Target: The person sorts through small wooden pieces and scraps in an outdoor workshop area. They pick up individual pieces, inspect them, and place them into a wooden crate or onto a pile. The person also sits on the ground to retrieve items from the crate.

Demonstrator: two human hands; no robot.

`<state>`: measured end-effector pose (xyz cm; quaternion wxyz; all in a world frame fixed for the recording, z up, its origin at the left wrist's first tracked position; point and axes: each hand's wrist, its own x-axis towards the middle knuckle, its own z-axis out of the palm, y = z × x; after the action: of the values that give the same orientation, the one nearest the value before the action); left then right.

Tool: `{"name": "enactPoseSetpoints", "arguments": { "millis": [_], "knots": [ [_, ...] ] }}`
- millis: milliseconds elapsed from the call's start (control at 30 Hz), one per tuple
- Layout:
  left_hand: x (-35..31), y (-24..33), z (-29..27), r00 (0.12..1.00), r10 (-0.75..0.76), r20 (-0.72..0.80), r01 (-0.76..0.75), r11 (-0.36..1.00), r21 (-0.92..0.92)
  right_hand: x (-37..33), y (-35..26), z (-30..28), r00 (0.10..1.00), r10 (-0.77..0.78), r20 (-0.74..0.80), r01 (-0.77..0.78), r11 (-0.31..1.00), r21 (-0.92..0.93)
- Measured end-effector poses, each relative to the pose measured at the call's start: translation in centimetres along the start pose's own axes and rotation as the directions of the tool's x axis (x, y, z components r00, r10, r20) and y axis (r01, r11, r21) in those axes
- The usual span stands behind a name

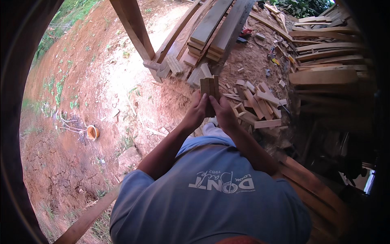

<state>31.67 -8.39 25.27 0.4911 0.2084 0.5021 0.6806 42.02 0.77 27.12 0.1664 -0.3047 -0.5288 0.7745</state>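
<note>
A short bundle of wooden blocks (209, 86) is held upright between my two hands in front of my body. My left hand (198, 106) wraps its left side, thumb laid along the near face. From the other side my right hand (224, 110) grips the same blocks, its thumb close to the left one. The blocks stand side by side with slightly uneven top ends. Most of my fingers are hidden behind the wood. Below and right of my right hand lies a heap of wood offcuts (260, 101) on the ground.
Long planks (235, 26) are stacked ahead, beside a slanting wooden post (132, 30). More boards (325, 77) pile up at the right. An orange bowl (92, 132) sits on the bare reddish soil at the left. A wooden rail (89, 215) crosses the lower left.
</note>
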Motion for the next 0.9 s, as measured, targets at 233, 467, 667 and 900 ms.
{"name": "enactPoseSetpoints", "arguments": {
  "millis": [233, 467, 667, 900],
  "knots": [
    [0.3, 0.4, 0.6, 1.000, 0.016, -0.017, -0.016, 1.000, 0.008, 0.1, -0.2, -0.2, 1.000, -0.012, -0.018, 0.012, 1.000, -0.016],
    [0.7, 0.8, 1.2, 0.999, -0.039, -0.019, 0.039, 0.999, 0.036, 0.3, 0.0, -0.6, 0.999, -0.021, -0.041, 0.023, 0.999, 0.027],
    [1.3, 0.4, 1.6, 0.996, -0.087, -0.004, 0.087, 0.996, -0.017, 0.1, -0.2, -1.2, 0.998, -0.048, -0.030, 0.051, 0.995, 0.090],
    [1.9, 0.3, 1.7, 0.993, -0.119, 0.027, 0.120, 0.992, -0.038, -0.3, -1.5, -1.5, 0.999, -0.029, -0.023, 0.033, 0.988, 0.150]
  ]
}}
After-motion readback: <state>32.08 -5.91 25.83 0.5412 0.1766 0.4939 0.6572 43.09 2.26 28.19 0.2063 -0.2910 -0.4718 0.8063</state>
